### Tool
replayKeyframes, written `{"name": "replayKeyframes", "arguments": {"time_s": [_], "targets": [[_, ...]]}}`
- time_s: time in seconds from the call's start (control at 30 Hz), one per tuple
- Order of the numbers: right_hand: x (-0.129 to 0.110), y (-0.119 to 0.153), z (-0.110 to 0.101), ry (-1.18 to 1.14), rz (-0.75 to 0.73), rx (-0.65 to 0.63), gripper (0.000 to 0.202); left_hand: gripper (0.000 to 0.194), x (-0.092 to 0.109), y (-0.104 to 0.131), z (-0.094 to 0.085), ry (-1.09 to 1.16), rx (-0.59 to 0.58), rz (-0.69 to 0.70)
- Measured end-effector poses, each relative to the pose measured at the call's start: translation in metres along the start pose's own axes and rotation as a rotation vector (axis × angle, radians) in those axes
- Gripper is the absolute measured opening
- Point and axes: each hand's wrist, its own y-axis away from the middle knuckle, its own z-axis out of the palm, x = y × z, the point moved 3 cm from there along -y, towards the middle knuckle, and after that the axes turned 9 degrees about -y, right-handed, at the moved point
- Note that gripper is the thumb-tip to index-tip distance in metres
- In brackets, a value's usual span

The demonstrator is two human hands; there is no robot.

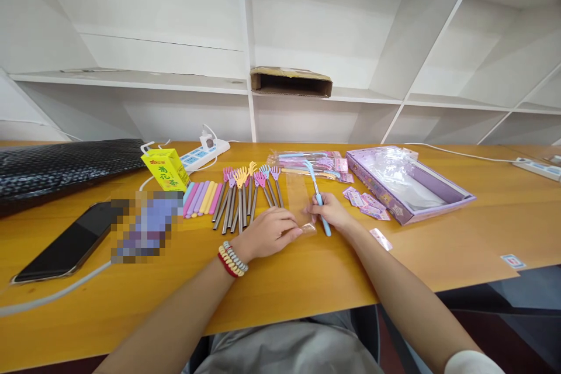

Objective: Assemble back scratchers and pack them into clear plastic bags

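- Pale blue handle and metal shaft make up the back scratcher (pixel 319 200), which the right hand (pixel 331 211) has in a closed grip, claw end pointing away, just right of the clear sleeve (pixel 298 193).
- The left hand (pixel 272 231) is partly curled, thumb and fingertips seemingly pinched on the sleeve's near end; its palm is hidden.
- The claw's splayed prongs could snag or split the sleeve if pushed against its thin film at a slant.
- A loose pinch could let the sleeve's mouth close up or the film slide, since it lies flat on smooth wood.
- Just left, the bundle of claw-topped rods (pixel 241 177) lies close enough that the left wrist might knock it out of order; the coloured handles (pixel 204 197) beside it could roll.
- To the right, small purple cards (pixel 368 204) lie scattered and could be brushed aside by the forearm, near the open purple box (pixel 398 210).
- Beneath everything is a glossy orange-brown table (pixel 280 298); a phone (pixel 65 242), a yellow carton (pixel 165 169) and a power strip (pixel 204 155) sit leftward.
- Behind rise white shelves (pixel 324 11), with a cardboard box (pixel 291 73) on one ledge.
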Motion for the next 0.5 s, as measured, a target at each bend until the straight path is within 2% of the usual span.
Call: {"name": "replayKeyframes", "arguments": {"time_s": [0.3,0.5], "targets": [[-0.001,-0.0003,0.0008,0.012,0.017,0.007,0.024,0.028,-0.0015,0.0005,0.0003,0.014,0.007,-0.009],[-0.002,-0.0014,-0.002,-0.038,-0.017,0.062,0.026,0.016,-0.0017,0.0021,0.0037,-0.009,-0.021,0.062]]}}
